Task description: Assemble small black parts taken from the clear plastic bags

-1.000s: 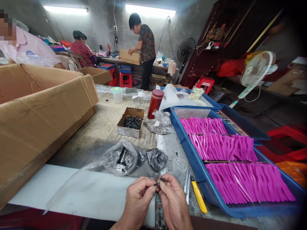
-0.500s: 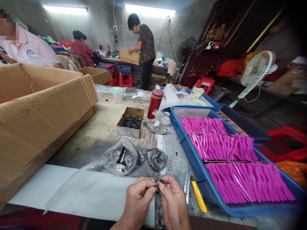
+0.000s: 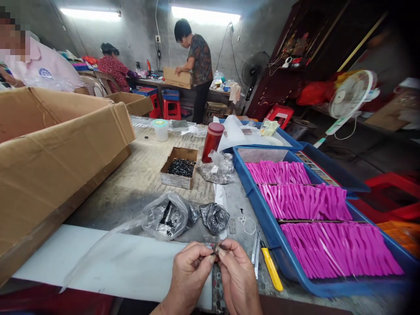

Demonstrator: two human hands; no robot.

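Observation:
My left hand (image 3: 192,269) and my right hand (image 3: 236,271) meet at the table's near edge, thumbs and forefingers pinched together. Between the fingertips is a small dark part (image 3: 216,250), mostly covered, so its kind does not show. Just beyond lie a clear plastic bag (image 3: 183,212) with small black pieces inside and a crumpled dark plastic bag (image 3: 215,218). Right of my hands rest a screwdriver (image 3: 271,269) with a yellow handle, thin metal strips (image 3: 255,253) and a white loop of string (image 3: 250,225).
A blue crate (image 3: 243,175) at right holds rows of flat magenta pieces (image 3: 341,249). A small carton (image 3: 177,180) of black pins, a red flask (image 3: 213,142) and a lidded tub (image 3: 160,130) stand farther back. A big cardboard box (image 3: 65,144) fills the left. Other people work behind.
My hands stay in nearly the same place, with the fingertips shifted slightly around the small dark part. The person at far left has moved a little to the right.

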